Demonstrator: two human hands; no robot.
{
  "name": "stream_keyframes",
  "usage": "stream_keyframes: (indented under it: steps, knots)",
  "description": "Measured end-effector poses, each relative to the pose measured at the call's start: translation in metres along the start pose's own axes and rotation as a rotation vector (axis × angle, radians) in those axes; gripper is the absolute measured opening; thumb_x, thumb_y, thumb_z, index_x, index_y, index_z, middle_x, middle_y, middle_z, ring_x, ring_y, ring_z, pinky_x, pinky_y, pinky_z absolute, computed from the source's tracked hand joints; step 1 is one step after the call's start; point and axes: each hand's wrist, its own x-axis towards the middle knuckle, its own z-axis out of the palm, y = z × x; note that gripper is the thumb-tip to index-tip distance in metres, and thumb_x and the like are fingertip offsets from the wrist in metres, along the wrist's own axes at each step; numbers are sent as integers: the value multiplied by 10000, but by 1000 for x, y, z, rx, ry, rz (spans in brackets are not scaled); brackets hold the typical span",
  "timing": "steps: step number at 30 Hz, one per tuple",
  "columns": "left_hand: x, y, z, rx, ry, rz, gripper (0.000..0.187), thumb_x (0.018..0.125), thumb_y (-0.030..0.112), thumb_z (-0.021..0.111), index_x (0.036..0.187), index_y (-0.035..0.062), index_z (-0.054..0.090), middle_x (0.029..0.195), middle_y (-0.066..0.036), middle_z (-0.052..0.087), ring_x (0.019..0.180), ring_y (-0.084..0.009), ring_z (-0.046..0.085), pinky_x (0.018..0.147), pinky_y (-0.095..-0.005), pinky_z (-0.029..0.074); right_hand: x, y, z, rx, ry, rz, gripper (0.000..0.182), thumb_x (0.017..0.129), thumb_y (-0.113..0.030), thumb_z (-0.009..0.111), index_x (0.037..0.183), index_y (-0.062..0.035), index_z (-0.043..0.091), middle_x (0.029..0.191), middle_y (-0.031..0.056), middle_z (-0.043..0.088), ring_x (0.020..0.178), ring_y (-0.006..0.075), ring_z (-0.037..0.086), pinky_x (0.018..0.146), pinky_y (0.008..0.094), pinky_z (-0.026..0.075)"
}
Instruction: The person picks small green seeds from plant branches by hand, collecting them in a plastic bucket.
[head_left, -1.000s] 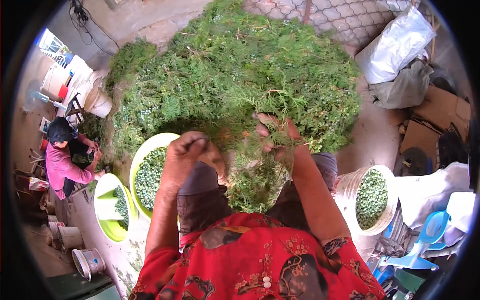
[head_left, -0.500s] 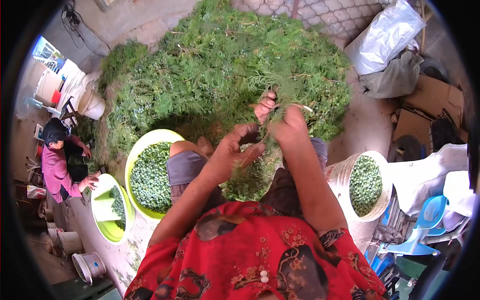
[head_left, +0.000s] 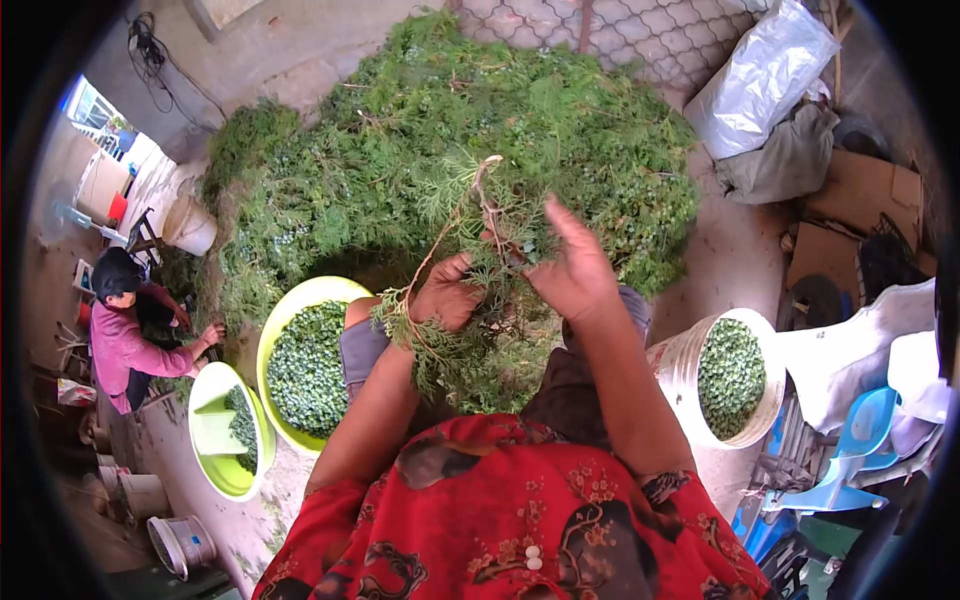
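My left hand (head_left: 447, 297) is closed around a leafy evergreen branch (head_left: 484, 200), in front of my lap. The branch's bare cut end points up, and its flat green sprays hang over my wrist. My right hand (head_left: 577, 268) is beside it on the right, fingers stretched up and apart from the thumb, which reaches toward the sprays. Whether that thumb touches a small cone there is hard to tell. Beyond my hands lies a large heap of evergreen cuttings (head_left: 420, 150) with bluish-green cones among the foliage. More greenery lies between my knees.
A yellow-green tub (head_left: 268, 372) of green cones stands by my left knee, a smaller tub (head_left: 210, 425) beyond it. At right is a white bucket (head_left: 672, 355) of cones. A co-worker (head_left: 135, 335) sits at left. Sacks (head_left: 765, 90), cardboard (head_left: 865, 190) and a blue plastic chair (head_left: 850, 450) line the right.
The branch has turned, its cut end now upward. My left hand has moved slightly up and left and gripped it; my right hand has opened. The co-worker's hand has left the small tub.
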Motion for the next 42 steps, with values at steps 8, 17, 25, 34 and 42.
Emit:
stream_keyframes:
  steps: [8,17,25,34,42]
  knots:
    - [-12,-14,52,890,953,352,445,781,-84,509,1212,15,468,1090,-82,559,918,-187,564,808,-272,461,10,-2,-23,-40,236,6,231,856,-111,539,1073,-57,479,1046,162,581,942,298,557,724,377,469]
    - [2,-45,93,2727,548,1058,221,751,2,567,970,25,563,881,-149,588,831,-307,577,766,-382,450,6,17,-3,20,254,-93,280,889,-134,452,1137,-8,424,1144,169,513,1006,273,522,802,417,450]
    - [31,-47,58,2584,738,660,332,764,142,652,1023,-42,555,861,-190,610,758,-332,602,666,-367,477,-1,36,-4,6,148,-71,268,890,-176,457,1087,1,496,1025,105,545,920,191,538,779,290,464]
    - [17,-25,71,1057,916,392,124,817,113,612,940,103,593,702,-11,566,519,-81,474,455,-208,368,-6,33,-4,-472,314,-86,426,869,-336,539,1089,24,472,955,100,528,831,198,539,743,310,431]
    - [8,-23,75,452,725,216,197,823,239,617,946,139,501,762,-6,532,547,-94,433,466,-196,320,-13,34,1,-929,197,-264,594,842,-514,505,1016,53,474,825,109,571,805,183,582,704,303,452]
